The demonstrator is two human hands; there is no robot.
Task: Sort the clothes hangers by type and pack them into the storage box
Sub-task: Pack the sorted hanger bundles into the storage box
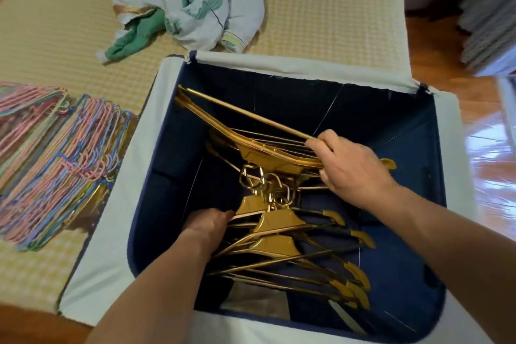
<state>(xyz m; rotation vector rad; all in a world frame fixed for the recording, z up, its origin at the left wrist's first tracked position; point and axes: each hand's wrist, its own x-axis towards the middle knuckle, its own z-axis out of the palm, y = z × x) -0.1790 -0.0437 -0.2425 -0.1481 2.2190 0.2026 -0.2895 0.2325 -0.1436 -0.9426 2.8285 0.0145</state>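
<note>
At the far left, a fanned stack of thin wire hangers (55, 159) in pink, blue and green lies on the yellow checked bed (55, 22), just beside the storage box (293, 70). Beyond it, near the box's far left corner, sits a crumpled bundle of white and green clothes (195, 0). The box stands open on the bed, its pale flaps folded outward and its dark blue inside holding the gold hangers (279, 246), hooks gathered toward the middle. The left hand (208, 225) reaches down into the box at the lower group of gold hangers, its fingers hidden among them, so I cannot tell whether it grips any. The right hand (351, 168) curls round the near ends of an upper bunch of gold hangers (237, 126), which slants toward the box's far left corner. Wooden floor (446, 50) shows at the right.
</note>
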